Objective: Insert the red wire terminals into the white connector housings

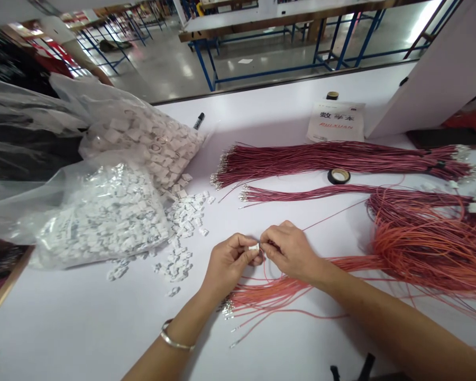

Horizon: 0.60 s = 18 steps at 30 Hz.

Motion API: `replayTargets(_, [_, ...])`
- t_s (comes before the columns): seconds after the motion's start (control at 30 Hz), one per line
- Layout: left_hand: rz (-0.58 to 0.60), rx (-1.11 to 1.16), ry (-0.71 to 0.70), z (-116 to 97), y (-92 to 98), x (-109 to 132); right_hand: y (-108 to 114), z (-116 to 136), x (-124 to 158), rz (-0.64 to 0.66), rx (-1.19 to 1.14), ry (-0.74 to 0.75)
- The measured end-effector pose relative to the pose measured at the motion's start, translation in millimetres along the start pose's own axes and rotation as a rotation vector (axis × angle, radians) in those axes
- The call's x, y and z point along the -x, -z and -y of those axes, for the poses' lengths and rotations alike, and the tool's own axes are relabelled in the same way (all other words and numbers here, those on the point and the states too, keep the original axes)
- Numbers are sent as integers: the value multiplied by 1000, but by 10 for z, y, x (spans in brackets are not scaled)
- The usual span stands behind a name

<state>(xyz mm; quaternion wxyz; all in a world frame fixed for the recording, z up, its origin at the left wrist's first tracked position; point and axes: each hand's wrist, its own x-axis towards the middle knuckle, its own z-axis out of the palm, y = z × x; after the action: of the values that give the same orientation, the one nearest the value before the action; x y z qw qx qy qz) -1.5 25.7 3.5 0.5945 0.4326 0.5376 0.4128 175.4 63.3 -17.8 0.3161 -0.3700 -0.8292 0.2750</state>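
A small white connector (254, 247) was held between the thumb and fingers of the left hand (233, 259), in front of the person and above the white table (95, 323). The fingertips of the right hand (287, 248) were pinched together at the connector's right end, on a thin red wire (264, 267) by which a loop was formed below; whether its tip was seated in the housing could not be told, as it was hidden by the fingers. Beneath both hands, orange-red wires (269, 293) were spread, with their metal terminals pointed left. Farther back, a thin dark-red bundle (309, 194) and a thicker dark-red bundle (321, 161) were laid side by side, with a roll of black tape (339, 176) placed between them. At the left, loose white connectors (186, 214) were scattered beside a clear bag (103, 217) that was filled with similar pieces
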Motion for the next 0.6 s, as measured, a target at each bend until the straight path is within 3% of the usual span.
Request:
replayTargets(0.3, [32,-22,-25,27,10,3,-20,-4,5,38,22,-2])
replayTargets(0.6, [-5,36,-11,1,10,-5,112,-15,-66,66,-125,-115])
